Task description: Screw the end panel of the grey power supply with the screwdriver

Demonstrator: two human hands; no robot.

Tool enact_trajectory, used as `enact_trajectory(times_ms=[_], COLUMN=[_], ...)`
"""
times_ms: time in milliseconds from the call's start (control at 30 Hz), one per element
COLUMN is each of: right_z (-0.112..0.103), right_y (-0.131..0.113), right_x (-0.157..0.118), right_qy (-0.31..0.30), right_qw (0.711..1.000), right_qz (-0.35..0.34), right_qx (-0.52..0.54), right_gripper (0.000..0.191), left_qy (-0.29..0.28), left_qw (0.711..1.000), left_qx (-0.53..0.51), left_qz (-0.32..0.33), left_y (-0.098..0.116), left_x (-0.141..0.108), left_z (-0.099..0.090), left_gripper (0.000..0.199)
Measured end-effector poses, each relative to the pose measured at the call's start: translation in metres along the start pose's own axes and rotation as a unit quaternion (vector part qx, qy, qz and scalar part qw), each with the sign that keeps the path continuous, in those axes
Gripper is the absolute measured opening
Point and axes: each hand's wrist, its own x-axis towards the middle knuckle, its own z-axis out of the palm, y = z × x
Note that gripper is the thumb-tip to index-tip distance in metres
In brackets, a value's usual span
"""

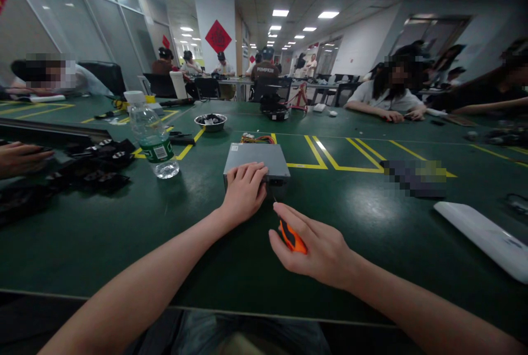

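Observation:
A grey metal box [258,156], with coloured wires at its back edge, sits on the green table [231,283] in front of me. My left hand [244,193] lies over the box's near left part, fingers spread on its top and holding nothing. In my right hand [311,242] is an orange and black screwdriver [293,238], gripped between thumb and fingers. Its thin shaft points toward the near side of the box, below a dark socket. Whether the tip touches the box cannot be made out.
Left of the box stand a water bottle [154,138] and a pile of black parts [94,165], beside another person's hand [22,157]. A metal bowl [210,121] is behind. To the right lies a white elongated object [482,234]. People sit around the far tables.

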Motion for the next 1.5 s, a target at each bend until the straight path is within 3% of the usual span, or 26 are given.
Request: enact_trajectory(times_ms=[200, 333, 433, 533, 733, 833, 933, 1033, 1167, 1500], right_z=[-0.005, 0.000, 0.003, 0.000, -0.006, -0.003, -0.002, -0.004, -0.005, -0.002], right_y=[0.005, 0.000, 0.000, 0.004, 0.009, 0.004, 0.002, 0.006, 0.009, 0.003], right_x=[0.003, 0.001, -0.001, 0.001, 0.004, 0.002, 0.001, 0.001, 0.002, -0.001], right_qy=[-0.010, -0.011, 0.026, 0.044, 0.018, 0.017, 0.042, 0.047, 0.011, 0.020], right_qw=[1.000, 1.000, 1.000, 0.999, 1.000, 0.999, 0.999, 0.999, 1.000, 0.998], right_qz=[-0.005, -0.029, -0.013, 0.015, -0.010, -0.029, -0.006, 0.016, -0.013, 0.023], right_qx=[-0.014, 0.006, -0.004, -0.013, 0.008, 0.010, -0.008, -0.012, 0.007, -0.045], right_gripper=[0.013, 0.023, 0.028, 0.020, 0.008, 0.016, 0.028, 0.022, 0.012, 0.029], left_qy=[0.002, -0.001, -0.002, 0.001, 0.001, -0.001, 0.001, 0.002, -0.001, -0.003], left_qw=[1.000, 1.000, 1.000, 1.000, 1.000, 1.000, 1.000, 1.000, 1.000, 1.000], left_qx=[0.002, 0.003, 0.001, -0.001, 0.004, 0.004, 0.002, 0.000, -0.003, -0.005], left_qz=[0.001, 0.004, 0.004, 0.001, 0.002, 0.004, 0.003, 0.001, 0.002, -0.003], left_y=[0.001, 0.000, 0.000, 0.000, 0.000, 0.000, 0.000, 0.000, 0.000, 0.001], left_x=[0.001, 0.000, 0.000, 0.000, 0.000, 0.000, 0.000, 0.000, 0.000, 0.000], left_z=[0.000, 0.000, 0.000, 0.000, 0.001, 0.001, 0.001, 0.001, 0.000, -0.001], left_gripper=[0.031, 0.031, 0.031, 0.031, 0.030, 0.030, 0.030, 0.030, 0.030, 0.031])
